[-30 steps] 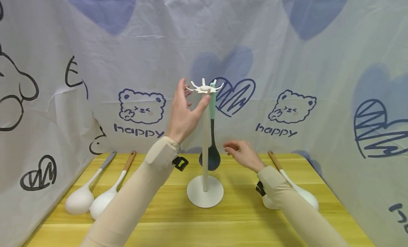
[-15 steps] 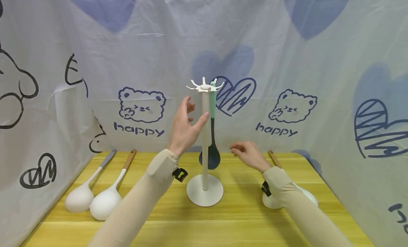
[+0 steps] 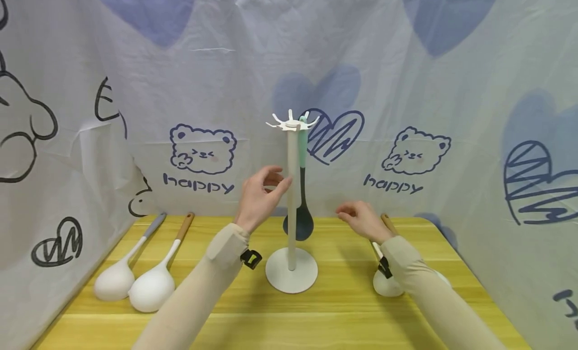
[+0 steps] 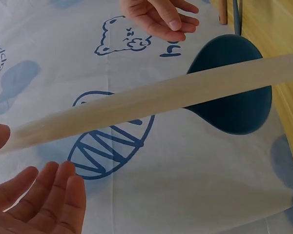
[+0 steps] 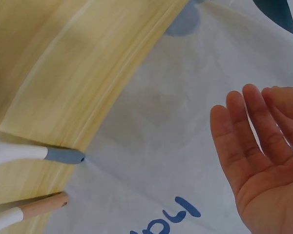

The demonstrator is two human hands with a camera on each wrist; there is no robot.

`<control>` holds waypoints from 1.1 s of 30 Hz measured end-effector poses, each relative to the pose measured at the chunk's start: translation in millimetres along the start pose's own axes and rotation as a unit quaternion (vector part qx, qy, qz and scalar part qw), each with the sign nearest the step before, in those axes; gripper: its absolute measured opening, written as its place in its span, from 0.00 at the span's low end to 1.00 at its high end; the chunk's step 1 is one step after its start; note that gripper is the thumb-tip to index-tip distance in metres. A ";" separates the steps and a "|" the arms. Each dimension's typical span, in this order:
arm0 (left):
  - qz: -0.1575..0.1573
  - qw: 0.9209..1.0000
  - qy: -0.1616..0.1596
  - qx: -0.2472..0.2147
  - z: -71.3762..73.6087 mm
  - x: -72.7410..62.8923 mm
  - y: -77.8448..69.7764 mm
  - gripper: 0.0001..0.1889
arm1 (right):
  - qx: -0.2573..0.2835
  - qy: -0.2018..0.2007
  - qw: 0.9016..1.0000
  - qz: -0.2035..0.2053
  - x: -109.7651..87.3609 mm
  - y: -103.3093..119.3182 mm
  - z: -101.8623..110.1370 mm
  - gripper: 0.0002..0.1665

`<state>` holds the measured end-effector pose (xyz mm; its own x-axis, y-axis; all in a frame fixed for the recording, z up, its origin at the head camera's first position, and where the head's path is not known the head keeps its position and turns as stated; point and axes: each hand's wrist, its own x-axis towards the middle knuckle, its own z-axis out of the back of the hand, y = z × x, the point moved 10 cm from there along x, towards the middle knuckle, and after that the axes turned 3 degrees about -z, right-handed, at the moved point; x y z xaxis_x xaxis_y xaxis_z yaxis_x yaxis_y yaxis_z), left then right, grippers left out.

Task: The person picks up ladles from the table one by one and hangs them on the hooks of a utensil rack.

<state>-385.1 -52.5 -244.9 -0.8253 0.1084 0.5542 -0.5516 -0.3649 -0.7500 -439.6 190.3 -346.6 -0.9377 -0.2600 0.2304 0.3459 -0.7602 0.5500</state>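
Note:
A white utensil stand (image 3: 292, 199) with a round base and a crown of hooks stands mid-table. From a hook at its back right hangs a dark ladle with a mint-green handle (image 3: 302, 149); its bowl (image 4: 229, 112) shows behind the pole in the left wrist view. My left hand (image 3: 262, 194) is just left of the pole, fingers loosely bent, holding nothing; whether the thumb touches the pole I cannot tell. My right hand (image 3: 363, 219) hovers right of the stand with relaxed fingers, its palm (image 5: 273, 195) bare in the right wrist view.
Two white ladles lie at the left, one with a grey handle (image 3: 151, 228) and one with a brown handle (image 3: 184, 227). At the right lie two more white ladles (image 3: 387, 284), partly hidden by my right arm. A printed cloth (image 3: 289, 48) hangs behind the wooden table (image 3: 253, 330).
My left hand has come down from the hooks along the pole to about its middle. My right hand has drifted a little right and away from the stand. The hanging ladle stays put.

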 end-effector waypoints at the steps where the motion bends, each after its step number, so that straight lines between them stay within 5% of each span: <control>1: 0.000 1.000 0.001 0.004 -0.1 -1.0 1.5 0.22 | -0.006 0.007 1.000 0.000 -0.8 -1.6 -0.4 0.12; 7: 0.001 1.000 0.009 0.027 -2.4 -6.6 11.8 0.19 | -0.049 0.050 0.997 -0.024 -6.5 -14.2 -0.4 0.13; 21: 0.024 0.999 0.036 0.014 -11.6 -22.9 36.2 0.17 | -0.133 0.062 0.989 0.007 -13.9 -30.3 5.1 0.11; 26: 0.026 0.999 0.038 0.016 -12.5 -27.2 40.9 0.17 | -0.198 0.113 0.973 0.027 -20.5 -39.0 -9.4 0.07; 33: 0.012 0.998 0.041 0.040 -16.5 -32.6 42.7 0.15 | -0.258 0.171 0.951 0.001 -32.8 -55.7 -21.5 0.10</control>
<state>-383.7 -56.3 -300.9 -0.8467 0.1741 0.5027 -0.5236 -0.4405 -0.7293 -428.8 228.4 -402.0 -0.9235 -0.3727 -0.0911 0.3683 -0.9277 0.0617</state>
